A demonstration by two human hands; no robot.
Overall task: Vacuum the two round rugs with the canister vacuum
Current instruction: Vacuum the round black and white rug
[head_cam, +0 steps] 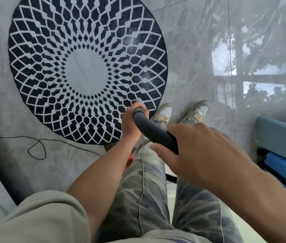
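Round black-and-white patterned rug (86, 67) lies upper left. Left hand (131, 123) and right hand (200, 151) each grip the curved dark grey vacuum tube (152, 132).

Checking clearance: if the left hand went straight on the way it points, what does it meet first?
Most likely the round rug, at its right edge just beyond the left hand, which grips the vacuum handle. How high the hand is above the rug is unclear.

Glossy marble-look floor tiles (200, 41), matt rug (33, 41)
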